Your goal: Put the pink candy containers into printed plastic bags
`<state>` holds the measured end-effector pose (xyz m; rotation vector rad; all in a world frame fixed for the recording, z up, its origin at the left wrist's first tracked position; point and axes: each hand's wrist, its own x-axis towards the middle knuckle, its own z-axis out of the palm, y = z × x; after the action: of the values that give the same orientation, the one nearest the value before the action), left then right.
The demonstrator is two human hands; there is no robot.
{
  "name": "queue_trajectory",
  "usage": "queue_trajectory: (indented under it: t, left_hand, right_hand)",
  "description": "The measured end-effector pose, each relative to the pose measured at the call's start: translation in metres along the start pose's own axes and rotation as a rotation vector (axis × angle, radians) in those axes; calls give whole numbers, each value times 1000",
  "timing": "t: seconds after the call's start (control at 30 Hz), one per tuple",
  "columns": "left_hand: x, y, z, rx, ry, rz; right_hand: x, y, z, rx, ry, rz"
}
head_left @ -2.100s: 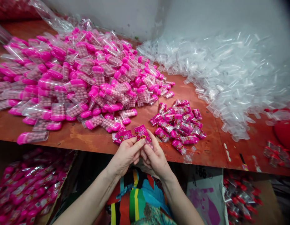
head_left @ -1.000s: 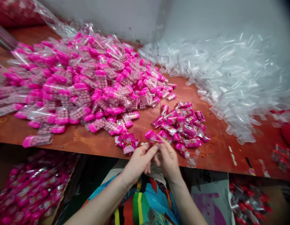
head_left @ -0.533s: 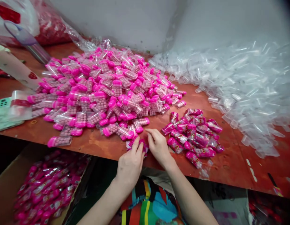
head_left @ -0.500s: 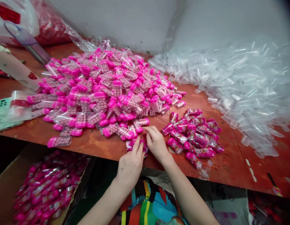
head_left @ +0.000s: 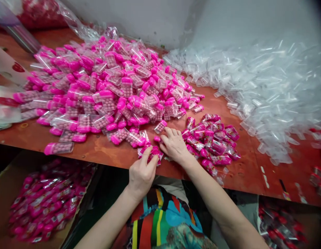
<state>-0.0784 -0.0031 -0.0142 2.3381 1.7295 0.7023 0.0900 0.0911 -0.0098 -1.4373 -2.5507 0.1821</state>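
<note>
My left hand (head_left: pixel 141 173) rests at the table's front edge, its thumb and fingers pinched on a small stack of pink printed labels (head_left: pixel 151 153). My right hand (head_left: pixel 174 144) lies just beyond, fingers curled over a pink-capped candy container (head_left: pixel 157 139) at the near edge of the big pile of pink-capped clear containers (head_left: pixel 103 86). To the right of that hand lies a smaller heap of labelled pink packs (head_left: pixel 212 140).
A mound of empty clear plastic sleeves (head_left: pixel 266 86) fills the right back of the red-brown table (head_left: pixel 98 152). A cardboard box of finished pink packs (head_left: pixel 43 200) sits below at left. Bags of red goods (head_left: pixel 38 12) lie at the back left. Red packs (head_left: pixel 279 228) lie below right.
My hands let go of a labelled pack near the right heap. The left hand settled on the label stack, and the right hand reached forward to the edge of the big pile.
</note>
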Motion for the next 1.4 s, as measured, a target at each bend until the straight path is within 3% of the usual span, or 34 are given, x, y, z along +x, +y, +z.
queue_trajectory:
  t: [0.07, 0.17, 0.27, 0.37, 0.43, 0.5, 0.57, 0.67, 0.83, 1.07, 1.17, 1.3, 1.4]
  left_hand:
    - [1, 0, -5, -63, 107, -7]
    - [5, 3, -11, -157, 224, 0]
    - [12, 13, -12, -248, 223, -20]
    - [17, 26, -10, -387, 154, -54]
    - [19, 33, -9, -537, 132, -172]
    - [21, 37, -10, -745, 81, -394]
    - [25, 39, -11, -985, -72, -602]
    - [31, 39, -14, -1310, -285, -719]
    - [39, 43, -12, -1472, -183, -915]
    - [42, 54, 2, -1443, -55, -993]
    - [44, 54, 0, -1493, -128, -969]
    - [43, 52, -10, -1581, -324, -886]
    - [40, 51, -14, -1565, -354, -939]
  right_hand:
    - [-13, 1, -2, 234, 142, 134]
    - [-31, -11, -12, 737, 324, 456]
    - [-44, -33, -20, 1244, 257, 569]
    - [-51, -45, -22, 1499, 286, 614]
    - [-55, -44, -22, 1489, 369, 667]
    - [-60, -38, -25, 1417, 400, 670]
    - [-65, -32, -30, 1365, 353, 622]
    - [-69, -28, -34, 1372, 317, 572]
    - [-73, -39, -24, 1497, 290, 593]
    - [-72, -58, -17, 1520, 399, 679]
    - [-70, -55, -18, 1432, 440, 669]
    - [-71, -50, -20, 1197, 518, 626]
    - [-73, -50, -19, 1172, 516, 604]
